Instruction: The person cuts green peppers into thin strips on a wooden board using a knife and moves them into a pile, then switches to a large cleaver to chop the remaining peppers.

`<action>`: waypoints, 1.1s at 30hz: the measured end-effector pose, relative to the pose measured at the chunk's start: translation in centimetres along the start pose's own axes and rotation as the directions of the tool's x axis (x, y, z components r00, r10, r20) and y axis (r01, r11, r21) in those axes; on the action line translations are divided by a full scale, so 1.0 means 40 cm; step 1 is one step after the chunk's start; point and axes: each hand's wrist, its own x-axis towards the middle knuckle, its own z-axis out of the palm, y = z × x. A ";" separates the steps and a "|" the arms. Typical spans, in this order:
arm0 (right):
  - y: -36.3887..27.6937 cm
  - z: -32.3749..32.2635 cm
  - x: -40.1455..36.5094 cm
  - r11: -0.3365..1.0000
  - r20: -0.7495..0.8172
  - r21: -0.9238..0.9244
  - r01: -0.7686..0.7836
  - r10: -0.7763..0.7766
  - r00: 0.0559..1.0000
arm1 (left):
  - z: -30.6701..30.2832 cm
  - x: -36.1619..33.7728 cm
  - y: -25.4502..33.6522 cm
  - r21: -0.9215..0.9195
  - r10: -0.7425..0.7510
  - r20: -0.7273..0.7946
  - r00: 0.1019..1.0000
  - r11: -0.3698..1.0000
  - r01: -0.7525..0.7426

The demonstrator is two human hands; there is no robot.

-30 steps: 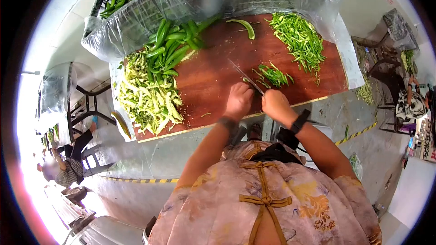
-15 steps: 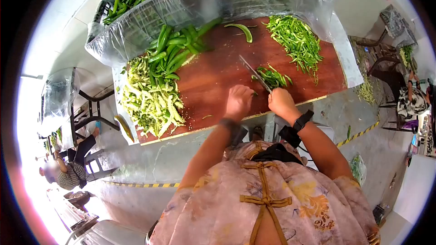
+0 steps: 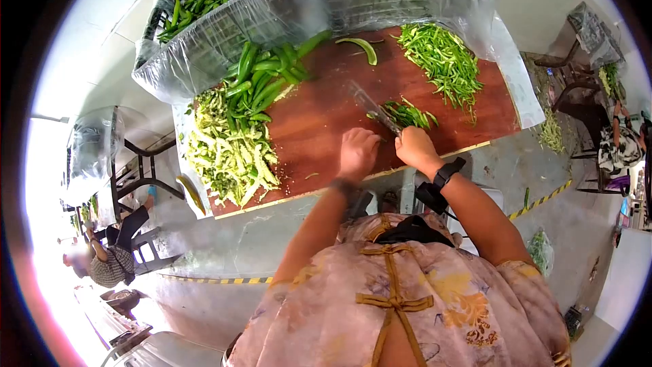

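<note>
- Cutting board (image 3: pixel 319 122): reddish-brown.
- Whole peppers (image 3: pixel 261 85) at the board's far left — deep green.
- Trimmings (image 3: pixel 227 149) on the board's left end: pale yellow-green.
- Sliced strips (image 3: pixel 441 61) at the board's far right corner: bright green.
- Knife (image 3: pixel 372 107) mid-board: grey.
- Wristband (image 3: pixel 448 172) just off the board's near edge: black.
- Blouse (image 3: pixel 394 299) below the board — dusty pink, faded gold florals, tan knot fastenings.
- Floor tape (image 3: pixel 543 200) right of the board: yellow-black stripes.

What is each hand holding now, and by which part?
Right hand has its grip on the knife at the handle, hidden in the fist. Left hand rests curled on the board beside the blade; anything under it is hidden.
</note>
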 end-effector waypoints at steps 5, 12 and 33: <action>0.024 -0.029 -0.062 0.998 -0.040 -0.049 0.043 -0.045 0.998 | -0.003 0.000 0.004 0.012 -0.055 0.028 0.998 0.998 0.055; -0.005 -0.014 -0.101 0.998 0.096 -0.030 0.053 -0.050 0.994 | -0.007 0.006 0.003 0.029 -0.032 0.028 0.999 0.999 0.031; -0.025 -0.007 -0.077 0.996 0.035 -0.043 0.084 -0.082 0.996 | -0.003 -0.006 0.003 0.020 -0.064 0.028 0.998 0.998 0.063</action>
